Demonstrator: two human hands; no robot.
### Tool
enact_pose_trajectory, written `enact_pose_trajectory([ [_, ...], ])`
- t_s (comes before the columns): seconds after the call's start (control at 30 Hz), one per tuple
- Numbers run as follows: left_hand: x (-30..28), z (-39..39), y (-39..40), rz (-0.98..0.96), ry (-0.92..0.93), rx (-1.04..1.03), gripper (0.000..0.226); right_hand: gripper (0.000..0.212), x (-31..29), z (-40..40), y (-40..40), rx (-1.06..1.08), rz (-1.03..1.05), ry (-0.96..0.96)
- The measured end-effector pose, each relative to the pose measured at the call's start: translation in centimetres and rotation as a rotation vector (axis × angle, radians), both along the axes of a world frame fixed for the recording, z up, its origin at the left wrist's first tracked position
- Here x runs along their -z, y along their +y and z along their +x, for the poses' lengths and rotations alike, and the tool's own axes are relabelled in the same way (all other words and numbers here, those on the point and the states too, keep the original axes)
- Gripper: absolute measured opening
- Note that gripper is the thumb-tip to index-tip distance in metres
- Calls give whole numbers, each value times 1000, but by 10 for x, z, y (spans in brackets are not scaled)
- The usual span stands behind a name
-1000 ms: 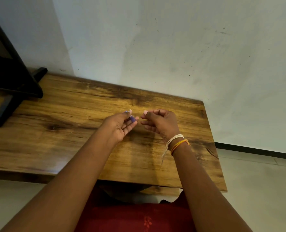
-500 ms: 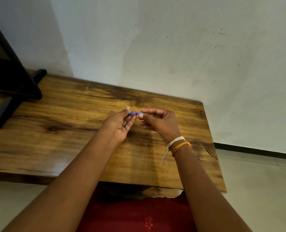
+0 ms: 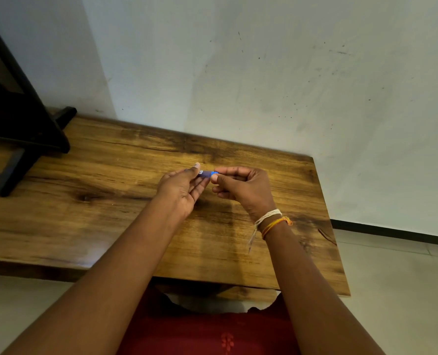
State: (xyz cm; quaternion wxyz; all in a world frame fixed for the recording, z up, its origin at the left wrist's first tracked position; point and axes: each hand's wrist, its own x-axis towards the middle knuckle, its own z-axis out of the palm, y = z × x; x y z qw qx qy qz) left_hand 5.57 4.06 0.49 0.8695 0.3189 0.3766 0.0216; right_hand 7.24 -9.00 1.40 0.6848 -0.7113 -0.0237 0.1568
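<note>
A small blue-violet object [image 3: 207,173] with a pale end and a brighter blue end is held just above the wooden table [image 3: 115,201]. My left hand [image 3: 183,188] pinches its left end between thumb and fingertips. My right hand [image 3: 243,187] pinches its brighter blue right end, the other fingers curled under. Both hands meet at the object near the middle of the table. Most of the object is hidden by the fingertips. Thread bands, white and orange, circle my right wrist [image 3: 271,221].
A black stand [image 3: 20,134] with splayed feet occupies the table's far left corner. A grey wall [image 3: 264,73] runs right behind the table. The table's right edge [image 3: 333,226] drops to a pale floor. My red garment [image 3: 212,334] shows below the near edge.
My two hands have come together: a second ago only the left hand held the object, now the right fingertips pinch its other end too. Both hands rose slightly.
</note>
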Motion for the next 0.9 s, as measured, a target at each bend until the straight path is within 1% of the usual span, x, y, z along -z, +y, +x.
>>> enact_pose_trajectory([
  [0.1, -1, 0, 1, 10, -14, -4, 51, 12, 1, 1, 0, 16, 2, 4],
  [0.17, -1, 0, 1, 12, -18, -19, 50, 12, 2, 2, 0, 25, 5, 10],
  [0.27, -1, 0, 0, 12, -22, -58, 40, 10, 2, 2, -1, 33, 2, 29],
  [0.37, -1, 0, 0, 66, -29, -81, 30, 6, 2, 2, -1, 29, -14, 49],
  [0.53, -8, 3, -15, 110, -43, -78, 31, 4, -3, 9, -16, 31, -13, 111],
  [0.77, -9, 3, -19, 170, -64, -31, 31, 11, -4, 11, -23, 41, -40, 183],
  [0.9, -10, 3, -24, 236, -79, -24, 33, 3, -4, 11, -26, 53, -42, 195],
])
